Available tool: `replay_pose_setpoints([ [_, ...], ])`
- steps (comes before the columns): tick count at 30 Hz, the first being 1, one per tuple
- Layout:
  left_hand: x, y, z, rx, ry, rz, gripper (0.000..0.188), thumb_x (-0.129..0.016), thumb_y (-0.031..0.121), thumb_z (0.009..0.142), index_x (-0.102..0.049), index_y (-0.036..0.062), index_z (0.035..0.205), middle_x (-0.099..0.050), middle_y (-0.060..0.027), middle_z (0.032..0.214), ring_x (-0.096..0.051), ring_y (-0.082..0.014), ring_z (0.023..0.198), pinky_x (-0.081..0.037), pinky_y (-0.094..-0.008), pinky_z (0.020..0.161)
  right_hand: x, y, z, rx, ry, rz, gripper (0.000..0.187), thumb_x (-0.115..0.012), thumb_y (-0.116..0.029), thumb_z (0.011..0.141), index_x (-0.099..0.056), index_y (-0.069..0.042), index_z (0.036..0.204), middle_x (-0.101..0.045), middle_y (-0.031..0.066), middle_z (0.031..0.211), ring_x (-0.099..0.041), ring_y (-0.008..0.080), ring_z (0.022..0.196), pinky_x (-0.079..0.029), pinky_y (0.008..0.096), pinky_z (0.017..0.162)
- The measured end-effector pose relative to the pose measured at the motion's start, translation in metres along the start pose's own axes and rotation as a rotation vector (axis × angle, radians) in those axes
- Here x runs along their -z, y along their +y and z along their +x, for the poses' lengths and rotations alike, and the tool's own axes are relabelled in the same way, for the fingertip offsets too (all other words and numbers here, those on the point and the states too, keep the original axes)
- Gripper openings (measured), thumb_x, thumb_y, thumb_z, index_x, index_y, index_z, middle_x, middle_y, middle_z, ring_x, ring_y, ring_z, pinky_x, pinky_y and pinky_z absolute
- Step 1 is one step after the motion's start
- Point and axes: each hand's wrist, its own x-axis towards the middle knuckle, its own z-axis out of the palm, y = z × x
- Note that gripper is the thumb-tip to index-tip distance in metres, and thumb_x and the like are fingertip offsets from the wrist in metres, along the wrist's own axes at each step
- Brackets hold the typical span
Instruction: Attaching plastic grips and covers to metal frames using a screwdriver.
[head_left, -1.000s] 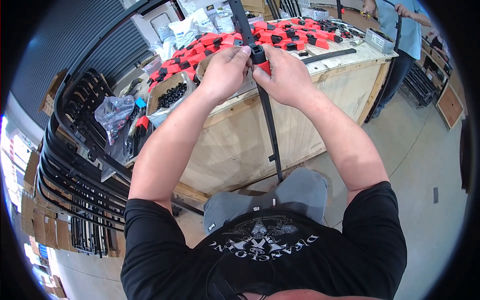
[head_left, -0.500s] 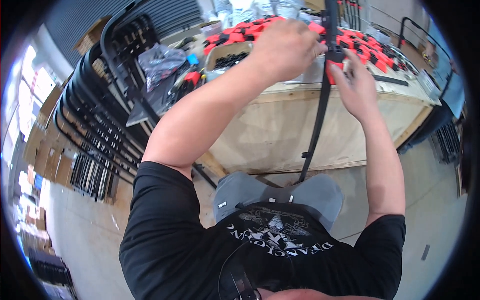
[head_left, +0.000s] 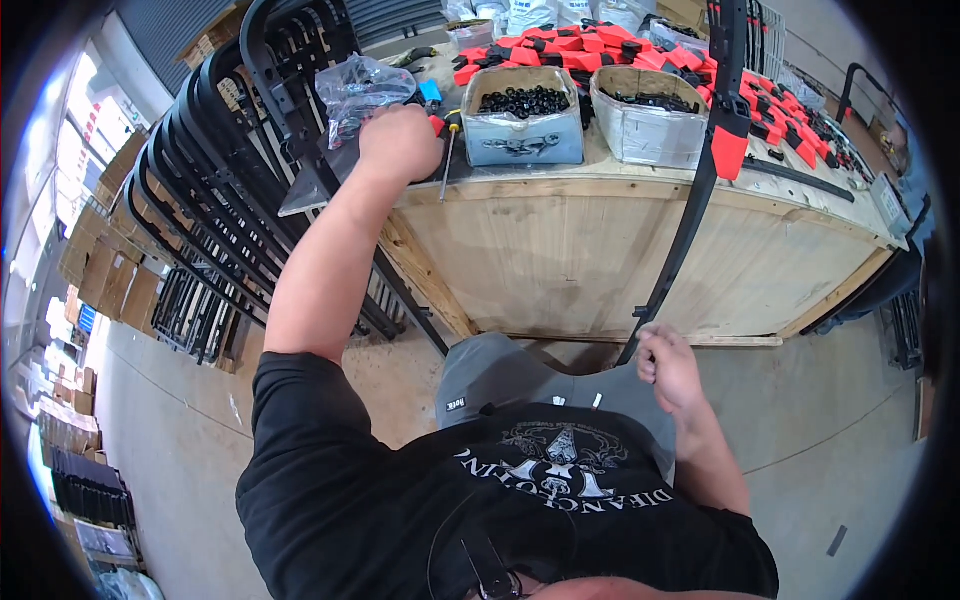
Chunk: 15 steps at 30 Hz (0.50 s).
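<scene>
My left hand (head_left: 400, 145) is beside the plastic bag (head_left: 365, 80), fingers hidden; I can't tell whether they grip. My right (head_left: 672, 368) curls in near the tilted black bar (head_left: 690, 235), its red piece (head_left: 729, 152) before the table (head_left: 560, 240). White lettering marks my shirt (head_left: 400, 500).

From my remote seat I see the table (head_left: 570, 260) ahead, two boxes (head_left: 524, 145) side by side near its front edge, small parts (head_left: 525, 102) inside the left one. A pile of pieces (head_left: 600, 42) spreads behind them. Left of the boxes come a screwdriver (head_left: 448, 165), then the left hand (head_left: 400, 143), a bag (head_left: 365, 82) just beyond. A bar (head_left: 690, 225) rises right of the boxes, the right hand (head_left: 668, 368) near its lower end. Frames (head_left: 205, 165) stand far left.
</scene>
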Motion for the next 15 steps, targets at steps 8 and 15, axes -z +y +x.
replay_pose_setpoints([
  [8,-0.023,-0.014,-0.017,-0.164,0.149,0.042,0.021,-0.064,0.016,0.084,-0.076,0.0007,0.092,-0.071,-0.0192,0.109,-0.068,-0.0369,0.102,-0.055,-0.0454,0.092,-0.007,-0.003,0.005,-0.025,-0.064,-0.1,0.009,-0.06,-0.013,0.101,-0.055,-0.007,0.099,-0.043,-0.0055,0.068,-0.036,0.004,0.053,-0.029,0.0228,0.047],
  [15,0.0,-0.026,-0.056,-0.11,0.759,-0.55,0.013,-0.064,0.011,0.096,-0.063,0.0008,0.104,-0.069,-0.0163,0.102,-0.067,-0.0327,0.094,-0.054,-0.0413,0.082,-0.018,-0.003,0.008,0.023,0.03,-0.133,0.011,-0.061,-0.014,0.102,-0.056,-0.005,0.104,-0.043,-0.0053,0.069,-0.035,0.0046,0.054,-0.028,0.023,0.048],
])
